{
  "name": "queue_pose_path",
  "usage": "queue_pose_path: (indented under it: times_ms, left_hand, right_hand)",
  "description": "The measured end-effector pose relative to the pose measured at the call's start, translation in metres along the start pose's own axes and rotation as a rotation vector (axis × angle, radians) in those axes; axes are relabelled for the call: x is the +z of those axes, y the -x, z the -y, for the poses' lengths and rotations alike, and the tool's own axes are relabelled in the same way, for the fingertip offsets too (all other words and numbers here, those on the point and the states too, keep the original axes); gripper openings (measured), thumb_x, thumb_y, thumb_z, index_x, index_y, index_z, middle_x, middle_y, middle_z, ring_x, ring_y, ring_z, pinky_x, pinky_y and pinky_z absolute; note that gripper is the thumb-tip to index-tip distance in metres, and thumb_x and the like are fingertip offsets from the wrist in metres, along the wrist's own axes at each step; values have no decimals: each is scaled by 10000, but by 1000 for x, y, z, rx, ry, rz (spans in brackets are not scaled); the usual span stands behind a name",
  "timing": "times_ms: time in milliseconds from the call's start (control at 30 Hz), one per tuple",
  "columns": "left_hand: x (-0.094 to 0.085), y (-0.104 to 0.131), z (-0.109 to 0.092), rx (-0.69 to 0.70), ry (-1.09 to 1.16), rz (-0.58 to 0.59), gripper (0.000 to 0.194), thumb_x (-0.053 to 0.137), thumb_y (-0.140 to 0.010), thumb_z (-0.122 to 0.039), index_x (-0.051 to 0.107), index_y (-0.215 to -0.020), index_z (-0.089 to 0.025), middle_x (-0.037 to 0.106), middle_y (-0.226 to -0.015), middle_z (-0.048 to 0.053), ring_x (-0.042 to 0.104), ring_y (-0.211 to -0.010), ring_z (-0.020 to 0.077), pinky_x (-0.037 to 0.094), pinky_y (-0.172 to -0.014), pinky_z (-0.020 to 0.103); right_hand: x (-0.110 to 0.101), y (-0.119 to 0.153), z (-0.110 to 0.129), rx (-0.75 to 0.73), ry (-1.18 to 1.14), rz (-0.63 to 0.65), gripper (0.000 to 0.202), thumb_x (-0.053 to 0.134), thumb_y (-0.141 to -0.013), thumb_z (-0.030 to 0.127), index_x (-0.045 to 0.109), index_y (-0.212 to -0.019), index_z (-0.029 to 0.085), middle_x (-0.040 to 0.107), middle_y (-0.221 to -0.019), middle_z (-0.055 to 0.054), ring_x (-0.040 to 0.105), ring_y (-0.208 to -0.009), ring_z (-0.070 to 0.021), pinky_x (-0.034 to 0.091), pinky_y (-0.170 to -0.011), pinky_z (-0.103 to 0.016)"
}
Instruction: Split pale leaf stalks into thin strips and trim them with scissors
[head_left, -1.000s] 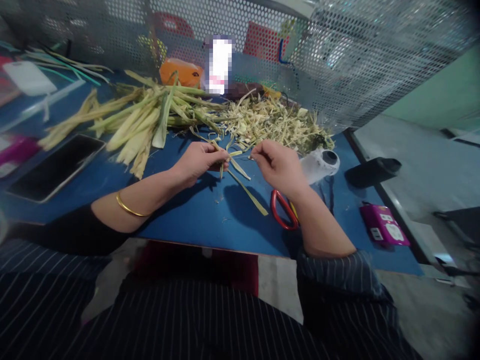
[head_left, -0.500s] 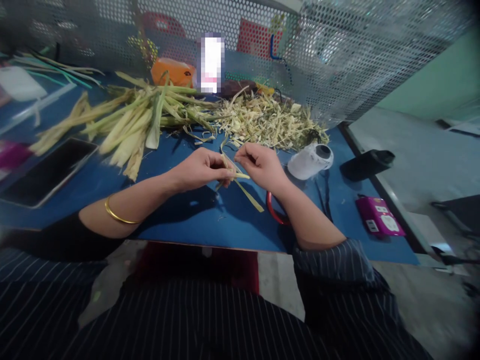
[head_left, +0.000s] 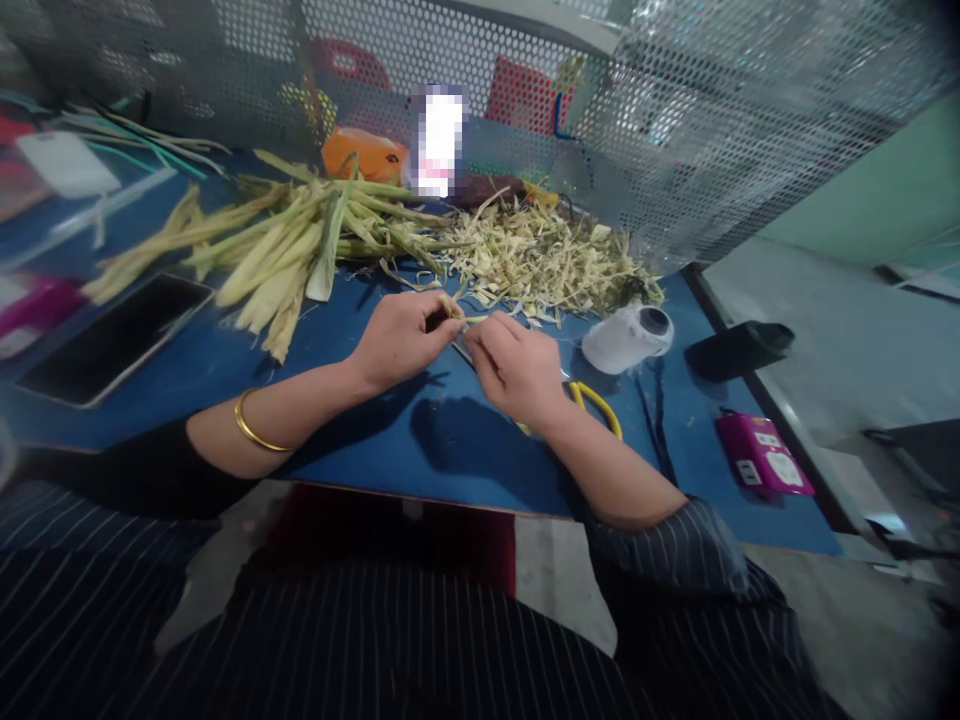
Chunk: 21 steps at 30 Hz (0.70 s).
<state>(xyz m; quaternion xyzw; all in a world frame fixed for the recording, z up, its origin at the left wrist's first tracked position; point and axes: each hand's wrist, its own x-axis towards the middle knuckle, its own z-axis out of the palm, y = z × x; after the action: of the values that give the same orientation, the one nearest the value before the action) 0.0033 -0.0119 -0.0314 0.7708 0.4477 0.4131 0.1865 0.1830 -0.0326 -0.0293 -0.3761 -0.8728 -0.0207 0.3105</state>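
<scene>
Both hands meet above the blue table [head_left: 457, 465], fingertips almost touching. My left hand [head_left: 405, 340] pinches a thin husk strip [head_left: 474, 320], pale yellow-green, between thumb and fingers. From the other side my right hand [head_left: 517, 368] closes on the same strip, its fingers curled in and partly hiding it. A pale strip end pokes out below the right palm. Beside the right wrist lies a yellow looped handle [head_left: 604, 405], probably of scissors, partly covered by the hand. A white thread spool [head_left: 619, 342] lies to the right.
Long dried husks [head_left: 277, 245] lie in a bundle at the back left, near a pile of shredded husk [head_left: 540, 260]. A dark flat tablet [head_left: 112, 340] lies at left. A black cylinder [head_left: 739, 350] and a magenta box [head_left: 765, 455] occupy the right edge. Behind stands a perforated panel [head_left: 480, 50].
My right hand has turned and lowered, its fingers now closed close to my left fingertips. The loose strip ends are mostly hidden. By the right wrist a yellow handle shows instead of a red one.
</scene>
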Motion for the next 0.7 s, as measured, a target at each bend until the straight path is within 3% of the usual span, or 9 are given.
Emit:
queue_pose_path:
  times_ms: [100, 200, 267, 400, 500, 600, 700]
  left_hand:
    - [-2, 2, -4, 58, 0, 187, 156, 588, -796, -236, 694, -732, -141, 614, -586, -4, 501, -541, 103, 368, -543, 226]
    - [-5, 1, -7, 68, 171, 370, 162, 587, -810, -239, 670, -710, -143, 635, -606, 3, 543, -560, 104, 401, -562, 222]
    - [-7, 0, -7, 30, 340, 405, 145, 597, -820, -247, 658, -743, -141, 657, -642, 18, 586, -593, 115, 441, -592, 229]
    - [-7, -3, -6, -93, 515, 285, 111, 629, -814, -237, 648, -813, -128, 657, -658, 28, 600, -607, 119, 479, -617, 244]
    - [-5, -6, -4, -189, 584, 183, 111, 655, -791, -227, 637, -813, -120, 651, -650, 29, 592, -586, 117, 489, -591, 250]
    - [-2, -7, -2, -260, 634, 80, 122, 680, -758, -223, 617, -795, -125, 645, -628, 24, 598, -573, 125, 500, -578, 261]
    - [0, -7, 2, -254, 537, 21, 129, 683, -746, -238, 628, -771, -125, 651, -635, 26, 596, -564, 125, 489, -563, 255]
  right_hand:
    - [-8, -3, -9, 9, 22, -6, 182, 430, -918, 227, 570, -808, 186, 600, -796, -44, 488, -662, -137, 312, -588, -274]
    - [-7, -8, -25, 94, -225, 42, 163, 482, -891, 225, 559, -753, 186, 585, -759, -22, 497, -692, -129, 347, -633, -264]
    - [-2, -10, -34, 200, -428, 91, 170, 546, -857, 260, 554, -707, 181, 548, -678, 6, 465, -642, -113, 348, -622, -258]
    - [14, -10, -34, 457, -762, 129, 260, 607, -817, 368, 549, -656, 172, 440, -565, 51, 348, -550, -83, 282, -547, -246]
    - [20, -8, -24, 531, -884, 101, 219, 602, -823, 353, 588, -701, 171, 418, -554, 60, 324, -541, -79, 265, -540, -245]
    - [17, -4, -14, 491, -783, 45, 180, 573, -844, 294, 588, -709, 177, 433, -569, 52, 359, -556, -86, 293, -558, -246]
    - [10, 0, -5, 266, -493, -3, 173, 520, -878, 233, 569, -719, 183, 528, -671, 11, 447, -639, -105, 337, -614, -257]
